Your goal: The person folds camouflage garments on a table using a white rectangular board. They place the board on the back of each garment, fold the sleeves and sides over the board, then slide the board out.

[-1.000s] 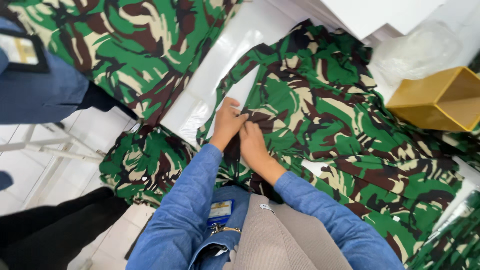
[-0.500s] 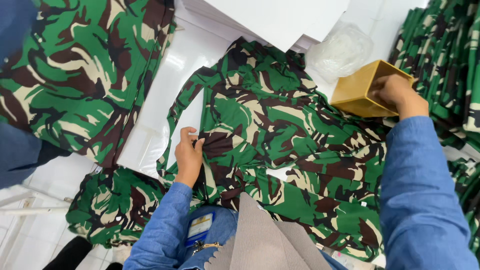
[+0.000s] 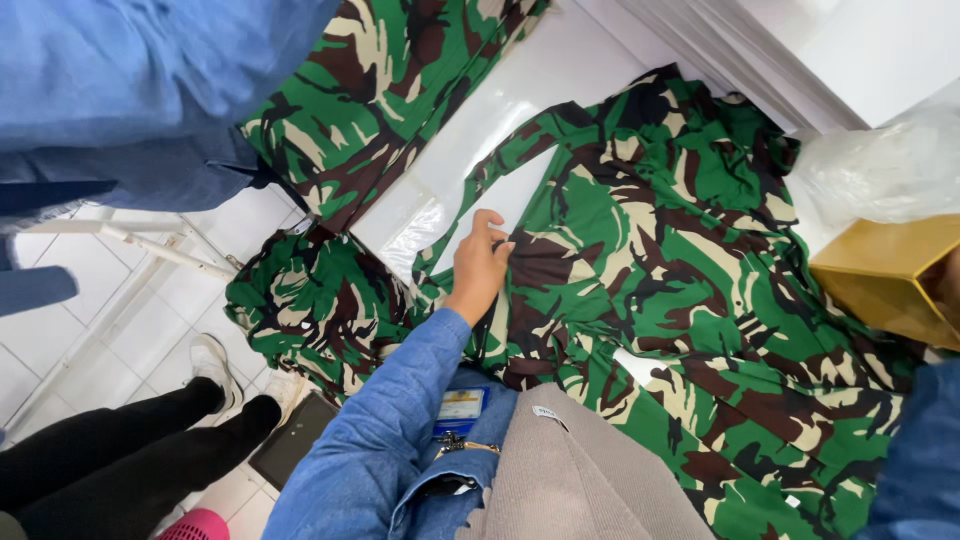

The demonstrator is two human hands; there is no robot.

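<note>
Head view: left hand [image 3: 480, 265] fingers on camouflage garment [image 3: 680, 300]

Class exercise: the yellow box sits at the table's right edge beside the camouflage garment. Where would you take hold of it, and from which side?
Probably grip the yellow box by its open top rim, coming from the right, where the right hand is already at it. The garment crowds its left wall. The left hand rests flat on the cloth.

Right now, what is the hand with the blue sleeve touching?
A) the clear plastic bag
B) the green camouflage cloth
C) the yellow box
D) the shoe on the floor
B: the left hand lies flat on the green camouflage cloth spread over the white table, while the yellow box and the clear plastic bag sit far off to the side.
</note>
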